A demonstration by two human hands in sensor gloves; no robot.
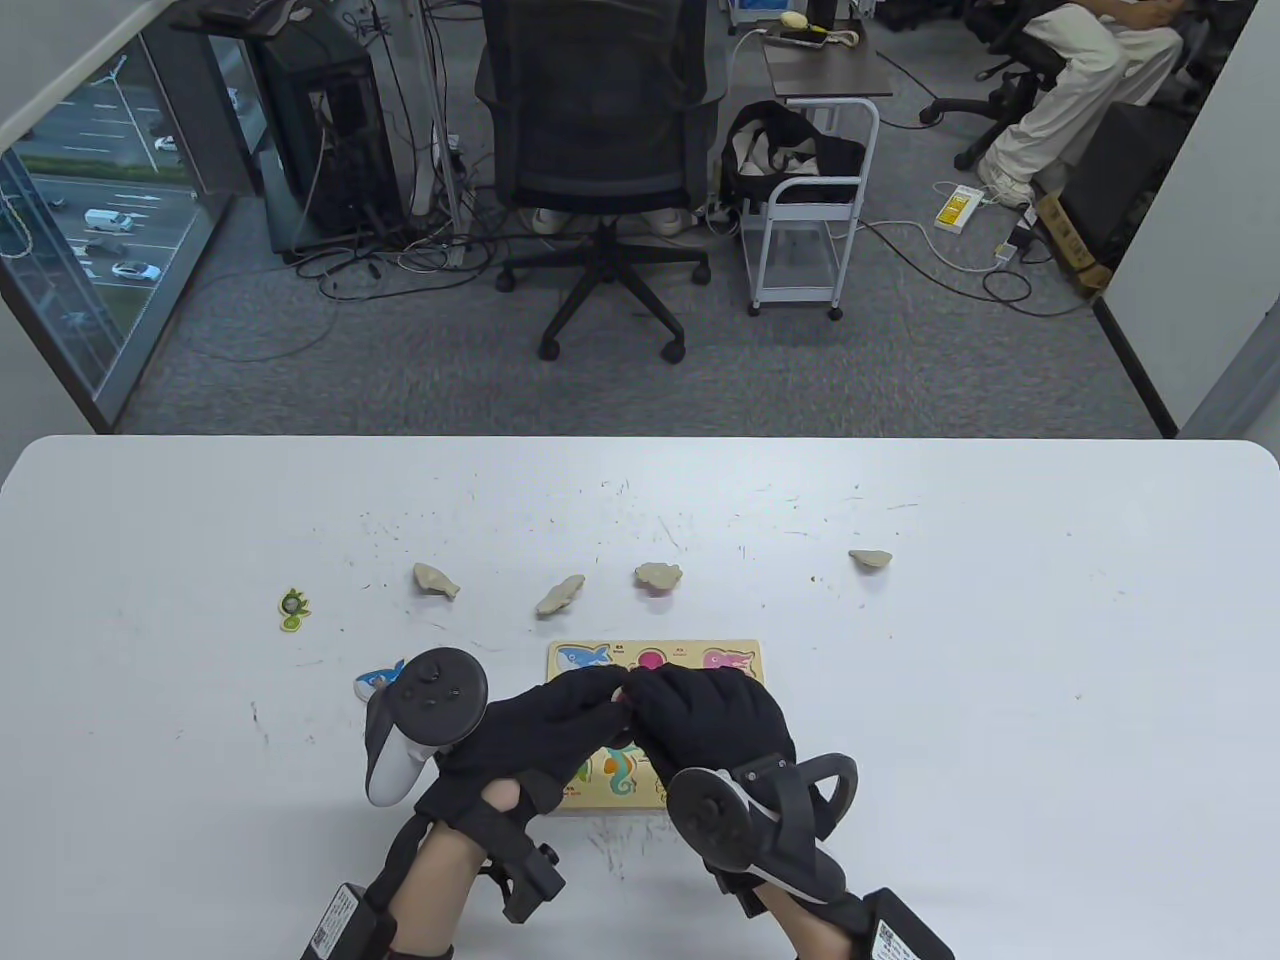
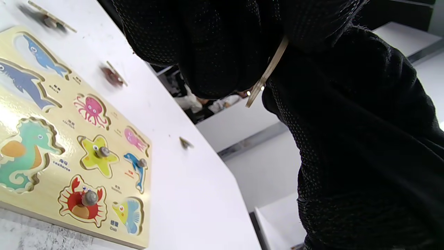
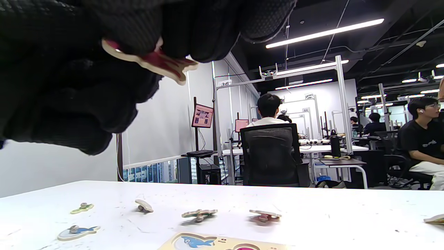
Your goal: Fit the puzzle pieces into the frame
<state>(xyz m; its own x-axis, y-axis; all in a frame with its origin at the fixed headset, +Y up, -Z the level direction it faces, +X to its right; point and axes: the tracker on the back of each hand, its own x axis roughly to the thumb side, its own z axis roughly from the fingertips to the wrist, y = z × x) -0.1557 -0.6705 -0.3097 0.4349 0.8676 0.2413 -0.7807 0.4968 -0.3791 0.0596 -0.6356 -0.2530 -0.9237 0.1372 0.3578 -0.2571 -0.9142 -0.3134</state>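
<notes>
The wooden puzzle frame (image 1: 735, 650) lies near the table's front, half hidden under both hands. My left hand (image 1: 598, 698) and right hand (image 1: 652, 692) meet fingertip to fingertip above it. Together they pinch a thin red puzzle piece (image 3: 154, 61), held clear of the board; its edge shows between the gloves in the left wrist view (image 2: 266, 73). In that view the frame (image 2: 52, 208) holds a starfish (image 2: 99, 152), a dolphin (image 2: 138, 166) and a crab (image 2: 83, 201) with knobs. The seahorse recess (image 2: 24, 152) and octopus recess (image 2: 91, 109) show only printed pictures.
Loose pieces lie behind the frame: a green-yellow one (image 1: 293, 609), a blue whale (image 1: 378, 678) by my left hand, and several face-down ones (image 1: 436, 580) (image 1: 559, 595) (image 1: 657, 575) (image 1: 870, 559). An office chair (image 1: 600, 150) stands beyond the far table edge.
</notes>
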